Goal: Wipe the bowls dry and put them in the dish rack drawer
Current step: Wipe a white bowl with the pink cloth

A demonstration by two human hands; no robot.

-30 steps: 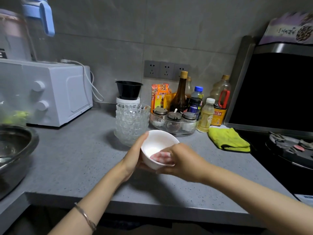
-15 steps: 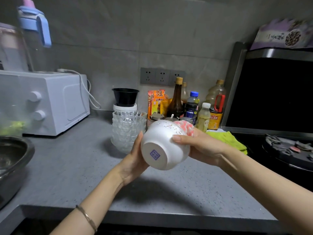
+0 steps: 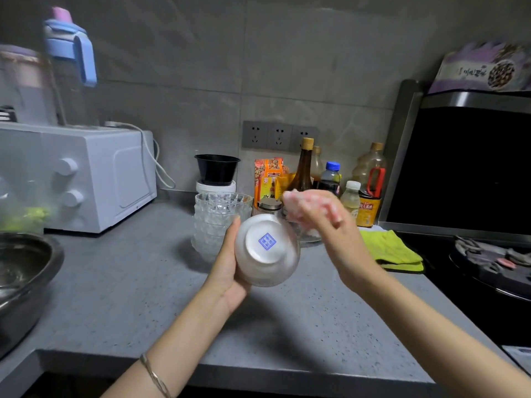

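My left hand (image 3: 227, 268) grips a white ceramic bowl (image 3: 267, 249) above the grey counter, its base with a blue square mark turned toward me. My right hand (image 3: 336, 234) holds a bunched pink-and-white cloth (image 3: 304, 205) at the bowl's upper right edge; the cloth and fingers are blurred. A stack of clear cut-glass bowls (image 3: 218, 222) stands on the counter just behind my left hand. The dish rack drawer is not in view.
A white microwave (image 3: 86, 176) stands at the left, a metal basin (image 3: 23, 277) at the left edge. Sauce bottles (image 3: 330, 179) and a black bowl (image 3: 217, 169) line the wall. A yellow-green cloth (image 3: 390, 249) lies by the black stove (image 3: 494, 262) at right.
The bowl has gone from mouth-up to base facing me. My right hand with the pink cloth moved from inside the bowl to its outer upper right edge.
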